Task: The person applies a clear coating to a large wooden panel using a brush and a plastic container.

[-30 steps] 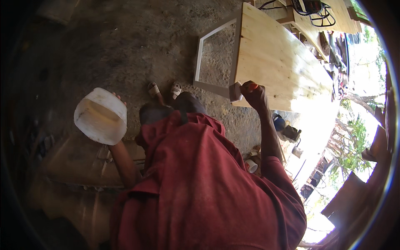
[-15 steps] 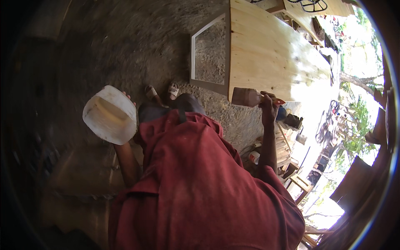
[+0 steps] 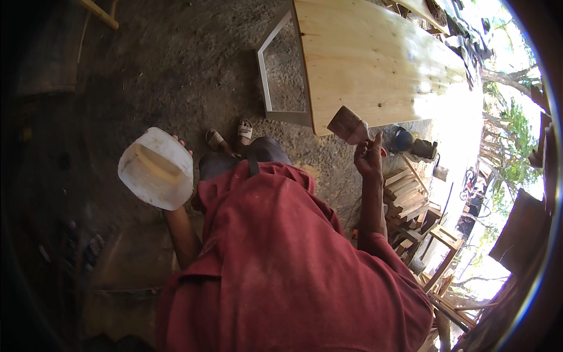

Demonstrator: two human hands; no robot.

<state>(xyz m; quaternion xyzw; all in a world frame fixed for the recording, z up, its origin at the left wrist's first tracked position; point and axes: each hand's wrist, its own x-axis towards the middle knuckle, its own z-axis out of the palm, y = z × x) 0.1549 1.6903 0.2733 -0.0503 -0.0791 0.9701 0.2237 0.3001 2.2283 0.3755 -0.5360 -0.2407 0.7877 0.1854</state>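
On the left, a white plastic container [image 3: 176, 155] with an open top is tilted toward the view, pale yellowish inside. My left hand [image 3: 183, 144] grips its far side; only some fingertips show past the rim. A wide flat paintbrush [image 3: 347, 125] is in my right hand [image 3: 369, 157], its brownish bristles pointing up and left and a bit of red handle showing by the fingers. The bristles overlap the near edge of a pale wooden tabletop [image 3: 375, 64]; whether they touch it I cannot tell.
A white and grey leg frame [image 3: 264, 76] supports the tabletop's left end. Wood offcuts [image 3: 407, 196] are piled at the right, near a blue round object [image 3: 402, 139]. A wooden frame piece [image 3: 101, 14] stands at far left. The floor [image 3: 176, 70] is rough.
The brush has turned, its bristles now pointing more upward, and my right hand has shifted slightly left and down. The view has swung, so the table sits further up and left. The container stays held.
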